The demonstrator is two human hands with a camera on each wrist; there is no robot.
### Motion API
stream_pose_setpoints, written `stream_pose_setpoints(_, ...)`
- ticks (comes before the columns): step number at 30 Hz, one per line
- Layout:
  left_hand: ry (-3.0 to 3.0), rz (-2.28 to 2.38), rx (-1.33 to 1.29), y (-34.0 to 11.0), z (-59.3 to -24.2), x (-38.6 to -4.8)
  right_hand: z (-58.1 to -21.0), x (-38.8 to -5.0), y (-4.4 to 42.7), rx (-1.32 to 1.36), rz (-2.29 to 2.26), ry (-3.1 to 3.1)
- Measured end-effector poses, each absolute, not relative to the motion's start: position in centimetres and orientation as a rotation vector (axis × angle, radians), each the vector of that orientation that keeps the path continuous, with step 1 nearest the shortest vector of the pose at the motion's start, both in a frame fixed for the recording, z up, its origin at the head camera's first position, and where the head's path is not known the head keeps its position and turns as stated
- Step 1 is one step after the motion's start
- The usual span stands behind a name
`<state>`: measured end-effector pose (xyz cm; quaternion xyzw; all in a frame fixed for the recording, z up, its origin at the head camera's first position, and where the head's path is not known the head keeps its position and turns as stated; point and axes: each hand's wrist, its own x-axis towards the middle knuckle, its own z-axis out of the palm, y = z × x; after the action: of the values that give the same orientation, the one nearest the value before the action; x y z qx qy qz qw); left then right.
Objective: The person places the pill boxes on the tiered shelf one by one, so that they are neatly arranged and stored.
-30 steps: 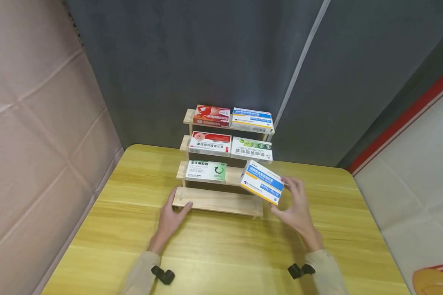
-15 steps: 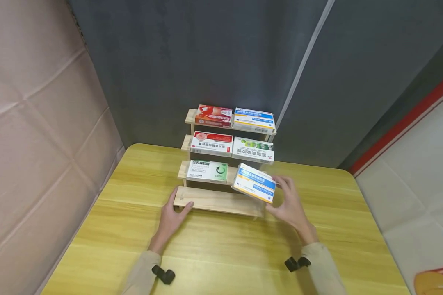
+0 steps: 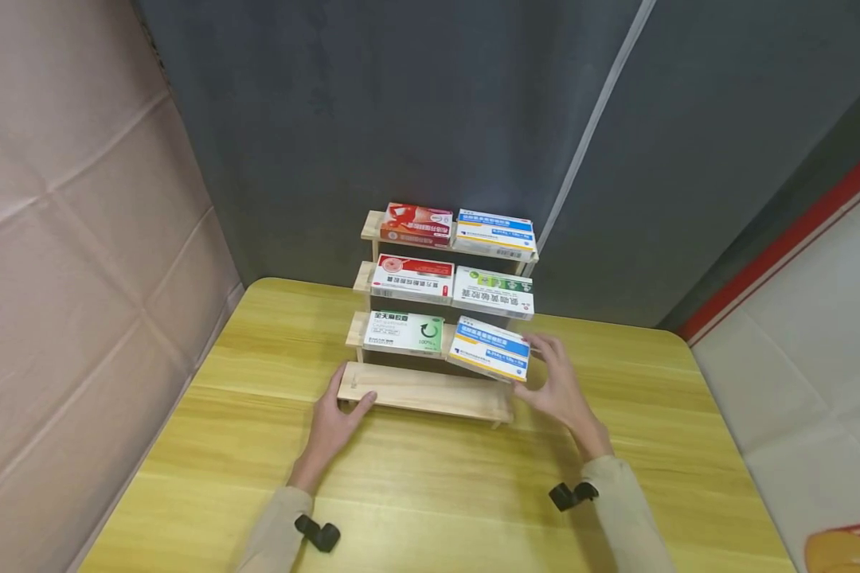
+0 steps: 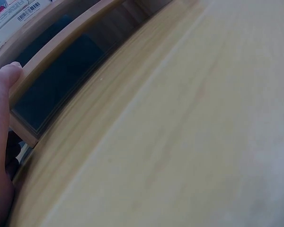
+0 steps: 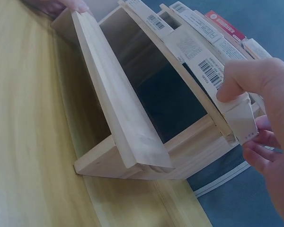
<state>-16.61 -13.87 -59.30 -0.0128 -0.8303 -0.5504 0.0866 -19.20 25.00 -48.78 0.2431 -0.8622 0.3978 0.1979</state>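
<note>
A stepped wooden rack (image 3: 423, 390) stands on the table. My right hand (image 3: 560, 391) pinches the right end of a white, blue and yellow medicine box (image 3: 489, 348), which lies slightly askew at the right of the second step from the front. In the right wrist view, thumb and fingers hold the end of this box (image 5: 203, 66), low on the step. Left of it lies a white and green medicine box (image 3: 404, 331). My left hand (image 3: 332, 422) grips the lowest step's left end, its thumb on the front edge; its other fingers are mostly hidden.
Higher steps carry a red box (image 3: 416, 224), a blue and white box (image 3: 495, 232), a red and white box (image 3: 412, 277) and a white and green box (image 3: 493, 290). Behind the yellow wooden table (image 3: 430, 493) hangs a dark grey curtain (image 3: 373, 103). Pale panels flank both sides.
My right hand has moved left and a little down with the medicine box, from in front of the second step onto it. The box has turned straighter. My left hand stays on the rack.
</note>
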Motion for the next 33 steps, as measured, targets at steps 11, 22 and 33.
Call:
stream_pose_setpoints(11, -2.478, -1.652, -0.032, -13.9, -59.3, -16.7, -48.6, -20.1, 24.8, 0.655, 1.230, -2.437)
stream_pose_setpoints(22, -2.478, -1.647, -0.037, -13.7, -59.1, -16.6, -45.4, -18.4, 22.3, 0.658, 1.289, -2.394)
stream_pose_setpoints(33, -2.480, -1.653, -0.025, -13.8, -59.2, -16.6, -47.9, -19.3, 22.3, 0.627, 1.330, -2.359)
